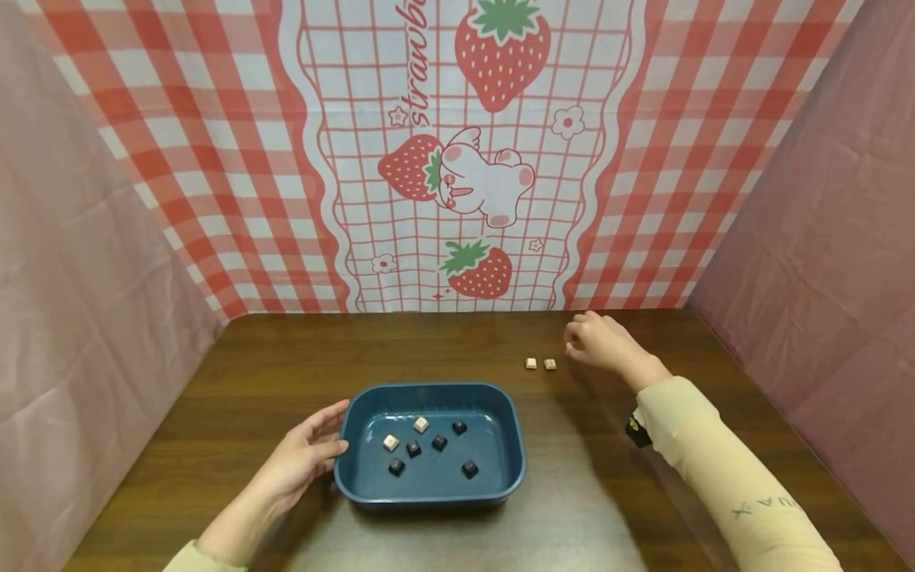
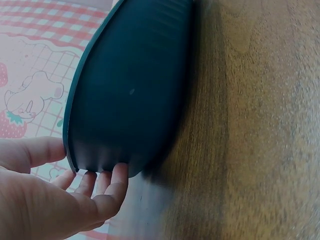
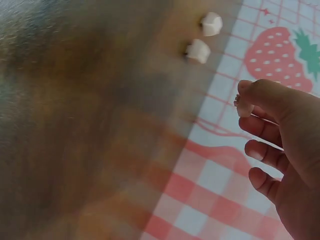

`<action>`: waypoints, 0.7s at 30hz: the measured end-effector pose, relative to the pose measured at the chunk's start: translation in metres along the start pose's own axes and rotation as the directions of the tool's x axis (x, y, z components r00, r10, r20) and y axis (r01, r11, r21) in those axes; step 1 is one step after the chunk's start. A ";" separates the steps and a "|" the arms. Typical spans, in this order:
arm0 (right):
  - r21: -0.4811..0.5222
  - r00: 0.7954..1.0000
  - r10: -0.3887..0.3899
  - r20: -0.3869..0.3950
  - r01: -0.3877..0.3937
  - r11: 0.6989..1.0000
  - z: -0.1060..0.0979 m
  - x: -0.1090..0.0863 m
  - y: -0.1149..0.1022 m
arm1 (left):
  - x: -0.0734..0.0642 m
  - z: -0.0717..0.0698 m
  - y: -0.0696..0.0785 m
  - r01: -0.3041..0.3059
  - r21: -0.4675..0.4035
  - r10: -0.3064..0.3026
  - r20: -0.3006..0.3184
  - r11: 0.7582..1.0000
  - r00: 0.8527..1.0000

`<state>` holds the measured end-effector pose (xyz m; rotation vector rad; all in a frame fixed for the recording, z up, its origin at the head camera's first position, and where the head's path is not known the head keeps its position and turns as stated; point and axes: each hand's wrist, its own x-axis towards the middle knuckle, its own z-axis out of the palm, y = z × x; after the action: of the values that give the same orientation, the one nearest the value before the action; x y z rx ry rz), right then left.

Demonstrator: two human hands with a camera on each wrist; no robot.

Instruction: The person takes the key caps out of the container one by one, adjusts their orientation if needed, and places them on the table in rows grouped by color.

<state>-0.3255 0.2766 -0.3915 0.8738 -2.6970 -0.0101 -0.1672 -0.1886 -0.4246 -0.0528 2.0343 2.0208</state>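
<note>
My left hand (image 1: 296,461) holds the near-left end of a blue tray (image 1: 429,499), its thumb at the rim and its fingers against the outer wall. Inside the tray lie two cream keycaps (image 1: 390,443) and several black keycaps (image 1: 439,442). My right hand (image 1: 604,342) is raised over the table's back right part. In the right wrist view its thumb and index finger pinch a small pale keycap (image 3: 243,106), mostly hidden by the fingers. Two more cream keycaps (image 1: 550,365) lie side by side on the table, just left of that hand.
The brown wooden table (image 1: 286,349) meets a strawberry-print cloth (image 1: 457,270) along its back edge. Pink cloths hang at the left (image 1: 93,302) and right (image 1: 822,238). A dark band (image 1: 638,431) shows under the right sleeve.
</note>
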 end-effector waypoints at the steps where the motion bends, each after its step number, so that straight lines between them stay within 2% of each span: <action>1: 0.002 1.000 0.003 0.003 -0.003 1.000 0.003 -0.001 0.001 | 0.000 0.000 0.000 0.000 0.000 0.000 0.001 1.000 1.000; 10: 0.028 0.999 0.030 0.038 -0.031 0.999 0.023 -0.003 0.002 | 0.000 -0.001 0.000 0.002 -0.005 -0.002 0.004 1.000 1.000; 21: 0.025 0.991 0.068 0.118 -0.072 0.997 0.042 -0.003 0.003 | 0.000 -0.001 0.000 0.001 -0.009 -0.001 0.002 1.000 1.000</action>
<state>-0.3371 0.2776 -0.4326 0.8100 -2.8424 -0.0063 -0.1675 -0.1898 -0.4247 -0.0543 2.0238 2.0285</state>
